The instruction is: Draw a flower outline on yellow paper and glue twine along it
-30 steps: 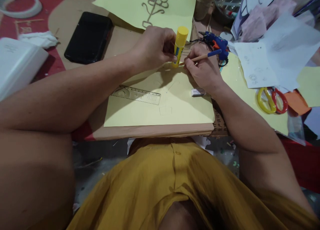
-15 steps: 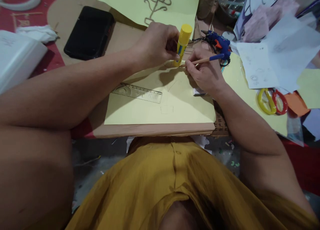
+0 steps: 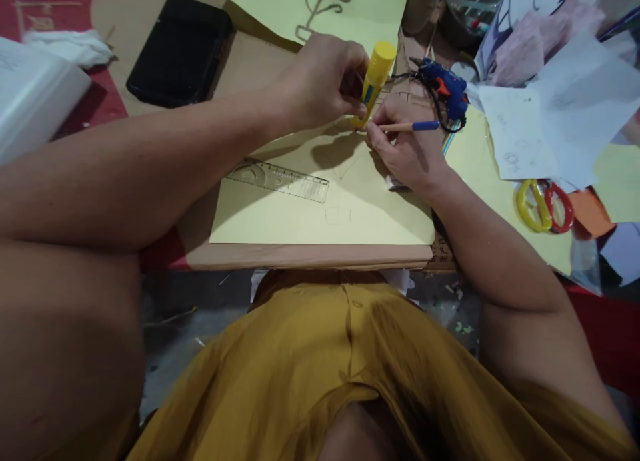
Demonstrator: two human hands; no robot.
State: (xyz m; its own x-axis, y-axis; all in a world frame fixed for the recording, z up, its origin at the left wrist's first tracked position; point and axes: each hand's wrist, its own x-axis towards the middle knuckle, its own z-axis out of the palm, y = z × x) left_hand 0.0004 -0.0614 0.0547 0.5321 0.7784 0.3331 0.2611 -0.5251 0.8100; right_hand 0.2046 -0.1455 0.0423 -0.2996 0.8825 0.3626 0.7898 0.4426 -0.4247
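My left hand [image 3: 333,81] is closed on a yellow glue stick [image 3: 377,71], which stands slightly tilted with its lower end on a pale yellow sheet of paper [image 3: 280,221]. Beside its base, my right hand [image 3: 407,141] grips a pencil [image 3: 400,127] with a blue end; the tip is hidden near the foot of the glue stick. Faint pencil lines, among them a small pot-like outline, show on the sheet. A clear ruler [image 3: 280,179] lies flat on its left part. Partly under my right hand sits a small whitish block [image 3: 397,183], perhaps an eraser.
Behind the hands lies another yellow sheet [image 3: 370,11] with a flower drawing. A black case [image 3: 180,51] is at the back left. To the right are a blue glue gun [image 3: 445,87], yellow-and-red-handled scissors [image 3: 544,206] and loose papers [image 3: 575,107].
The pencil has turned to lie more level, its blue end lower, and its writing end has shifted around the glue stick's base. The glue stick leans more to the right. The view has shifted slightly.
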